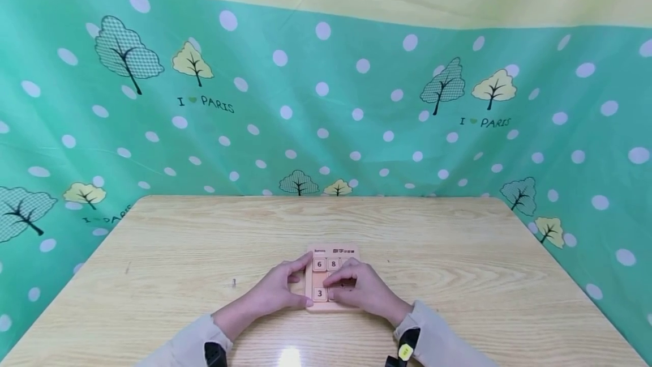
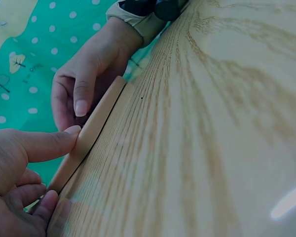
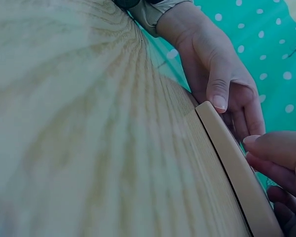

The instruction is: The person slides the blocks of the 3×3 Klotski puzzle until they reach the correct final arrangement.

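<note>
**Two hands on a number slide puzzle**

At the bottom edge of the head view, two pale grey sleeves [image 1: 188, 347] come into frame, each with a dark wrist strap. From them the hands reach up to a small peach-coloured number puzzle [image 1: 332, 251] lying flat on the wooden table [image 1: 153, 254], low in the centre of the frame. The left hand [image 1: 277, 290] grips the puzzle's left edge, thumb at the lower corner and forefinger curled over the upper one. The right hand [image 1: 361, 287] lies over the right half, fingers lightly bent, fingertips pressing on the tiles. Tiles 6, 8 and 3 show between the hands. Behind, across the upper frame, hangs a green polka-dot cloth [image 1: 326, 106] printed with trees.
</note>
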The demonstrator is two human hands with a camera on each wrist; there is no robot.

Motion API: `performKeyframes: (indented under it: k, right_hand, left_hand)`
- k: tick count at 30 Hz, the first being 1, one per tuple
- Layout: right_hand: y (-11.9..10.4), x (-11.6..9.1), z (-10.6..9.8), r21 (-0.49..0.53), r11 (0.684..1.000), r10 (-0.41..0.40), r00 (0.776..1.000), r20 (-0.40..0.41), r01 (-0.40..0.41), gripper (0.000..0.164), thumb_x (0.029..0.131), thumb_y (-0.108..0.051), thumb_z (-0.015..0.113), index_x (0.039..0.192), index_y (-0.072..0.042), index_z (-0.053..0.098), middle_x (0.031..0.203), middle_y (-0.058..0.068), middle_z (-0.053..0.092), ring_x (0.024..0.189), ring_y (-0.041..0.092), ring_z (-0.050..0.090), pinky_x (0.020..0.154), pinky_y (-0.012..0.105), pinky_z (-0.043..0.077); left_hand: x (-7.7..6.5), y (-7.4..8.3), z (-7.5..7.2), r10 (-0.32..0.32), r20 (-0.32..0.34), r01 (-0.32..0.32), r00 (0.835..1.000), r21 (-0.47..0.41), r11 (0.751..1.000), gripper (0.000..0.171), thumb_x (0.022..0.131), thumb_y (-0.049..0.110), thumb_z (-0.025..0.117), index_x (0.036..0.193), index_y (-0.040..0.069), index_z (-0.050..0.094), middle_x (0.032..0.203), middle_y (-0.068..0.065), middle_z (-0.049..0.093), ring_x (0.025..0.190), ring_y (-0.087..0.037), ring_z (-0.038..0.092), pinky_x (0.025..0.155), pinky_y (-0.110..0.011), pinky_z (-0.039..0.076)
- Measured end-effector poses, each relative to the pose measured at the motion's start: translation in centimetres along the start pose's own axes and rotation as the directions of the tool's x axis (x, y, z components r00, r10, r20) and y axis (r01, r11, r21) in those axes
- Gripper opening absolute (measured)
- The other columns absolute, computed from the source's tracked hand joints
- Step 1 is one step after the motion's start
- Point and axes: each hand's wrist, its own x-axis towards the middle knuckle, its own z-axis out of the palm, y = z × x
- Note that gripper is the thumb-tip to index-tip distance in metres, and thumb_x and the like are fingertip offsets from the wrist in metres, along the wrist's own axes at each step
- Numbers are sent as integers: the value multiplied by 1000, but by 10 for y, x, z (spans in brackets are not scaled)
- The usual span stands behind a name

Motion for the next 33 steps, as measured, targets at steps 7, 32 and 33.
performKeyframes:
  k: [7,32,33]
  right_hand:
    - [-3,4,1,-27,998,46,997,-55,-48,20,80,-24,75,99,-16,74,92,-2,62,87,14,52,76,23,44]
    - [0,28,2,-78,990,101,981,-167,-116,28,78,-17,74,105,-12,70,103,-1,62,96,16,47,85,34,40]
    - [0,29,3,-78,990,103,981,-165,-117,27,78,-17,74,105,-12,70,103,-1,62,96,16,46,85,34,39]
  left_hand:
    - [0,-1,-1,-17,-3,17,1000,9,1000,98,66,23,84,147,8,31,149,-12,35,111,-28,49,96,-42,42]
    - [-1,1,-1,-27,-12,27,1000,14,1000,95,67,19,83,146,7,32,148,-15,36,111,-30,50,96,-43,42]
    - [-1,2,-1,-26,-14,26,1000,10,1000,95,67,19,83,146,7,32,148,-15,36,111,-30,50,96,-43,42]
